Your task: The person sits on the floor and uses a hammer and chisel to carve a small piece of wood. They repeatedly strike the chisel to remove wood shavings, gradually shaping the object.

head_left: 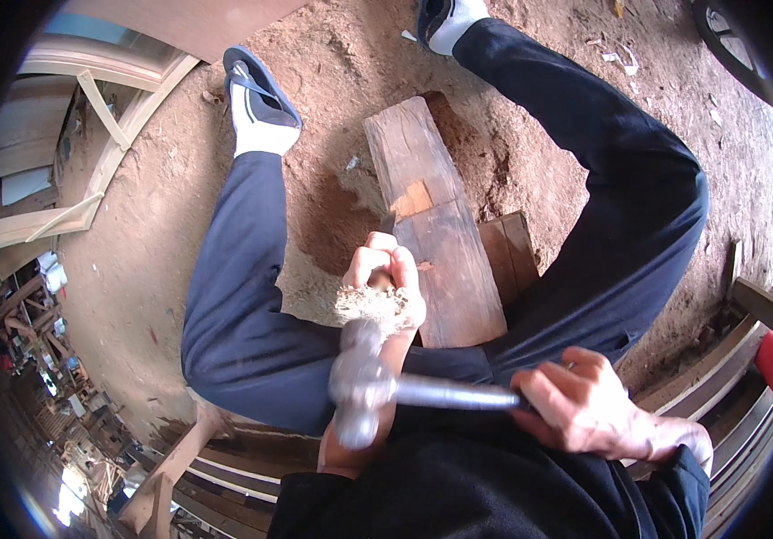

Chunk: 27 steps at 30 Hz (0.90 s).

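Note:
My left hand is closed around an upright chisel, its splintered, frayed wooden handle end facing up. What looks like the dark blade shows beyond my fingers, at the left edge of a thick wooden board. A paler cut patch marks that board, which lies lengthwise between my legs. In my right hand is a metal hammer, gripped by its handle. The hammer's head, slightly blurred, hangs over my left forearm, just nearer than the chisel's frayed end. The chisel's shaft is mostly hidden by my fingers.
A shorter dark wood block sits beside the board on the dirt floor. Wooden frames stand at the left. Slatted timber runs along the right, near a red object. A wheel shows at the far right.

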Each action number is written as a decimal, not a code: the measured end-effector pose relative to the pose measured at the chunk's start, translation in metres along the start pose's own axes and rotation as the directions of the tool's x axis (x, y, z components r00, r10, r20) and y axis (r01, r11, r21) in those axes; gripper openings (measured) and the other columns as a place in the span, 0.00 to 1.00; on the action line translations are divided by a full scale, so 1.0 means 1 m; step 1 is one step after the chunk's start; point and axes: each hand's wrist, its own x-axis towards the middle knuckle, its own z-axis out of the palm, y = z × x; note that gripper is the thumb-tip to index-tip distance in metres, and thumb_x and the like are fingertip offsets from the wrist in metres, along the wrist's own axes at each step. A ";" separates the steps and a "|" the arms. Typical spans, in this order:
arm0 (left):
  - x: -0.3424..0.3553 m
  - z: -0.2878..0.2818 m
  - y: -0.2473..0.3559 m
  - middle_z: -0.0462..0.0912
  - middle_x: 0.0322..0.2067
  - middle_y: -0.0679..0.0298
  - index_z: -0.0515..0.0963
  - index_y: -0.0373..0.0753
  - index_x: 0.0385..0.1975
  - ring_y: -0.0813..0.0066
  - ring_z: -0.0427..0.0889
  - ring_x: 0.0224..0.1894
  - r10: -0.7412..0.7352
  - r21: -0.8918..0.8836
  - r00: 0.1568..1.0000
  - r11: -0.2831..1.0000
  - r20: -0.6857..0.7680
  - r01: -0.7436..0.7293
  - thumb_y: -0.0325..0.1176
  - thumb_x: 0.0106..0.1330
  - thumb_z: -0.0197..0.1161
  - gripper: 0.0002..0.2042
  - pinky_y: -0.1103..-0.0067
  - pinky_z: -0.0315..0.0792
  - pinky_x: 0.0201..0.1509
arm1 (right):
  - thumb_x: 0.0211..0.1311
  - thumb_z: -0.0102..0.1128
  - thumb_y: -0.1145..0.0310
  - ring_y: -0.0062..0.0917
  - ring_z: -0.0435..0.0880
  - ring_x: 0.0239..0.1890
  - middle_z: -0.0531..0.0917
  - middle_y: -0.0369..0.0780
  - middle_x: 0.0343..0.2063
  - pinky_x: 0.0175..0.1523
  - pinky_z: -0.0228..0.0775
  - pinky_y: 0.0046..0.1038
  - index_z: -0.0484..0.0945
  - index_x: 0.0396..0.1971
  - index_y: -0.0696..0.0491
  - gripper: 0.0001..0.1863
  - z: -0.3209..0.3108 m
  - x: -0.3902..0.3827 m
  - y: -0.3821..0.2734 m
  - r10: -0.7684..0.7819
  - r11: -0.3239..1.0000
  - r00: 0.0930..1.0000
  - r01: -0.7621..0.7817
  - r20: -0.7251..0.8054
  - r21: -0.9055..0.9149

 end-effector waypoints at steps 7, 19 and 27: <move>-0.001 0.003 -0.012 0.70 0.27 0.65 0.62 0.40 0.29 0.78 0.67 0.27 -0.065 -0.110 0.998 0.992 0.003 0.065 0.20 0.71 0.56 0.12 0.80 0.64 0.33 | 0.52 0.72 0.63 0.20 0.66 0.12 0.66 0.30 0.15 0.20 0.62 0.27 0.75 0.32 0.53 0.15 0.007 0.013 0.002 0.079 0.997 0.997 -0.079 0.005 0.024; 0.000 0.009 -0.026 0.68 0.23 0.66 0.61 0.39 0.28 0.80 0.65 0.26 -0.063 -0.272 0.995 0.961 -0.083 0.039 0.20 0.71 0.56 0.12 0.80 0.61 0.31 | 0.59 0.67 0.62 0.18 0.64 0.10 0.65 0.30 0.14 0.18 0.58 0.26 0.73 0.29 0.52 0.12 -0.004 0.024 -0.015 -0.058 0.998 0.998 0.058 -0.006 -0.021; -0.001 0.005 -0.027 0.66 0.27 0.67 0.59 0.41 0.27 0.77 0.68 0.34 -0.068 -0.332 0.997 0.942 -0.040 0.050 0.15 0.68 0.55 0.15 0.79 0.66 0.41 | 0.59 0.66 0.63 0.20 0.66 0.11 0.65 0.30 0.14 0.18 0.59 0.27 0.72 0.30 0.51 0.11 0.000 0.030 -0.015 -0.044 0.999 0.999 0.044 -0.023 -0.011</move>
